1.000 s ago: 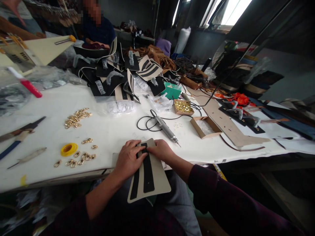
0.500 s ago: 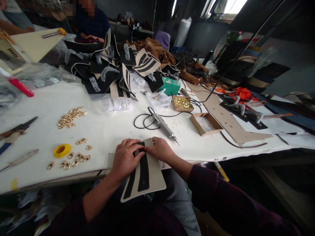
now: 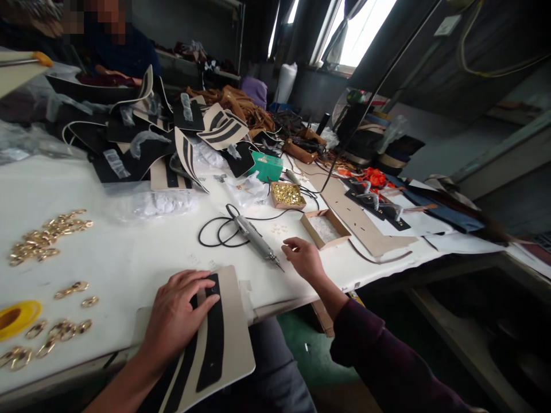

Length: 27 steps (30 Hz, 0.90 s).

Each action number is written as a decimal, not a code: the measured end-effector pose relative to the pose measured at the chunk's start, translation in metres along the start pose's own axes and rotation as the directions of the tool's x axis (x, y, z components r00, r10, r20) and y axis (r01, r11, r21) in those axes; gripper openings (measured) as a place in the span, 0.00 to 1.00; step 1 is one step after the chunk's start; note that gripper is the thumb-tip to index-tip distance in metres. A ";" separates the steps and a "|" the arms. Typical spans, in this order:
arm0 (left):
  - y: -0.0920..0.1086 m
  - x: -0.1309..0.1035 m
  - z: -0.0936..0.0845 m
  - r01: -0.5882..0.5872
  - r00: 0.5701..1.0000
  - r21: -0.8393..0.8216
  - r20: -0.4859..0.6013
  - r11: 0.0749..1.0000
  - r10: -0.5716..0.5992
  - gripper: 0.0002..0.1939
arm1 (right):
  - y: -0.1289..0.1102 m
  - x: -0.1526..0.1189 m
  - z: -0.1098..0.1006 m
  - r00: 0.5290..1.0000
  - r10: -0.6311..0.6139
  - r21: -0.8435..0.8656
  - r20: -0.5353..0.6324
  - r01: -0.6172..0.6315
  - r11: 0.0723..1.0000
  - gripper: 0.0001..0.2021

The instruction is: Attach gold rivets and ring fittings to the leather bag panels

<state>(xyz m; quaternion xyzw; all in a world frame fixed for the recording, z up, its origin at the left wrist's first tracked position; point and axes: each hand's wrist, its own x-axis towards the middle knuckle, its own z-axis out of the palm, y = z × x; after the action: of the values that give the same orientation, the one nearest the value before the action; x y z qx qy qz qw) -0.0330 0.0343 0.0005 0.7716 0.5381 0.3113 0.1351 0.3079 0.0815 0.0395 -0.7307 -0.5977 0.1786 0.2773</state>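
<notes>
A beige panel [image 3: 235,338] with black strips [image 3: 213,344] lies over the table's front edge and hangs down above the lap. My left hand [image 3: 178,310] holds it near its top, thumb and fingertips on the strips. To the right, my right hand [image 3: 305,261] is above the table with its fingers loosely bent and apart, and nothing shows in them. Beside its fingertips lies a grey electric screwdriver [image 3: 256,238] with a black cable, its bit pointing towards the hand. Small gold pieces [image 3: 279,228] are scattered just behind.
A carton of gold parts [image 3: 287,196] and a carton of clear pieces [image 3: 325,228] stand behind my right hand. Gold clasps [image 3: 45,235] and yellow tape [image 3: 19,318] lie left. Stacked panels [image 3: 221,129] and a green box [image 3: 266,166] are farther back. A person [image 3: 124,57] sits at back left.
My right hand has let go of the panel and moved right, to beside the screwdriver tip. My left hand stays on the panel. The view has swung to the right.
</notes>
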 end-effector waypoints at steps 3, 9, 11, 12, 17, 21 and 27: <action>-0.003 -0.001 0.002 -0.008 1.000 0.002 0.001 1.000 0.008 0.09 | 0.006 0.023 0.012 0.999 -0.053 -0.059 0.012 0.054 0.997 0.12; 0.002 0.000 0.000 0.031 0.999 -0.005 0.015 1.000 -0.030 0.08 | -0.001 0.043 0.025 0.992 -0.095 -0.100 0.077 0.103 0.990 0.10; 0.006 0.000 -0.002 0.061 0.998 -0.002 0.030 0.998 -0.061 0.08 | 0.001 0.048 0.024 0.992 -0.081 -0.097 0.100 0.090 0.991 0.11; 0.008 0.001 -0.003 0.073 0.997 -0.001 0.039 0.997 -0.073 0.08 | 0.002 0.050 0.023 0.991 -0.070 -0.096 0.112 0.081 0.992 0.12; 0.013 0.002 -0.008 0.118 0.991 -0.022 0.064 0.993 -0.116 0.09 | 0.001 0.063 0.017 0.969 -0.019 -0.162 0.247 0.061 0.985 0.15; 0.013 0.001 -0.009 0.127 0.990 -0.036 0.069 0.991 -0.124 0.09 | -0.008 0.066 0.015 0.950 -0.146 -0.395 0.276 0.251 0.884 0.14; 0.012 0.001 -0.008 0.117 0.992 -0.040 0.051 0.992 -0.115 0.10 | -0.015 0.064 0.022 0.923 -0.199 -0.698 0.329 0.380 0.607 0.18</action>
<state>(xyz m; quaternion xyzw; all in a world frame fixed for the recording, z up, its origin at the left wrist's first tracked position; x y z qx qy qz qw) -0.0291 0.0295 0.0130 0.7432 0.5719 0.2954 0.1826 0.2978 0.1498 0.0364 -0.6476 -0.7547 -0.0527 -0.0909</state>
